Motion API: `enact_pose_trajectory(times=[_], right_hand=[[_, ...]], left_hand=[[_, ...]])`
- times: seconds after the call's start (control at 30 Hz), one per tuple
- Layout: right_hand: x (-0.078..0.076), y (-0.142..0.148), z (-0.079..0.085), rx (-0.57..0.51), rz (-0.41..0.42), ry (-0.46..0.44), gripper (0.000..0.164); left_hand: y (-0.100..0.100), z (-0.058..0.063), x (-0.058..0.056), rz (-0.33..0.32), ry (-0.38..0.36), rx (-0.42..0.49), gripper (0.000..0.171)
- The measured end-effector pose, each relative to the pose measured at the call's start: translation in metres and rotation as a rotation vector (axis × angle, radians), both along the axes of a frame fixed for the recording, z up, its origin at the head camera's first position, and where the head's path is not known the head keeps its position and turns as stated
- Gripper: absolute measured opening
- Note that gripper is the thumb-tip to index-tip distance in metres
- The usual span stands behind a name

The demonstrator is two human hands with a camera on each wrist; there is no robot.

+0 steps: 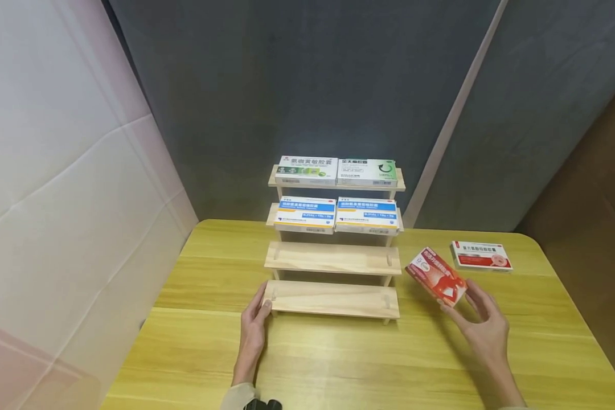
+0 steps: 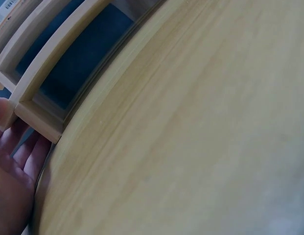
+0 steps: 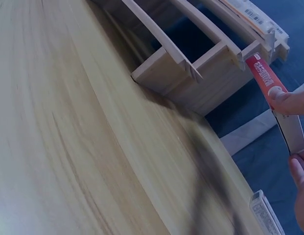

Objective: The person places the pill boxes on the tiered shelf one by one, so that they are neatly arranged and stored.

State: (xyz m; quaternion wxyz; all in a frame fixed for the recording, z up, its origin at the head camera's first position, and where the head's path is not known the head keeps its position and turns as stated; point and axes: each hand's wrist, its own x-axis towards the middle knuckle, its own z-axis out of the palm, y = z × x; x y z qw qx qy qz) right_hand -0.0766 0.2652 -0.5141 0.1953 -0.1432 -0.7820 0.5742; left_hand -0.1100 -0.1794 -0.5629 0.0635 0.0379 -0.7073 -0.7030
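Observation:
A wooden four-step display rack (image 1: 332,297) stands on the table. My left hand (image 1: 254,323) grips the left end of its lowest step, thumb on top; in the left wrist view the fingers (image 2: 32,152) lie beside the rack's side. To the right of the rack, my right hand (image 1: 484,330) pinches a red medicine box (image 1: 437,276) by its lower right end, tilted and raised above the table. In the right wrist view the thumb (image 3: 289,103) presses on the red box (image 3: 269,81). The two lower steps are bare.
Two white and green medicine boxes (image 1: 306,170) lie on the top step. Two blue and white boxes (image 1: 305,214) lie side by side one step down. A white and red box (image 1: 482,255) rests on the table (image 1: 338,364) at the right. Dark cloth (image 1: 307,80) hangs behind.

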Motion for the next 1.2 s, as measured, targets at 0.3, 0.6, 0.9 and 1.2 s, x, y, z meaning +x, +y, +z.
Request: enact_pose_trajectory(times=[0.3, 0.6, 0.9, 1.2], right_hand=[[0.003, -0.009, 0.004, -0.019, 0.047, 0.097, 0.077], [0.005, -0.018, 0.008, -0.034, 0.085, 0.108, 0.079], [0.007, -0.03, 0.021, -0.011, 0.121, 0.128, 0.079], [0.006, -0.035, 0.017, 0.01, 0.15, 0.14, 0.082]], left_hand=[[0.0, 0.0, 0.0, 0.007, 0.003, -0.015, 0.048], [0.0, 0.0, 0.0, -0.014, 0.014, 0.003, 0.049], [0.0, 0.001, 0.0, -0.013, 0.048, 0.01, 0.048], [0.001, 0.0, -0.001, -0.007, 0.055, 0.017, 0.048]])
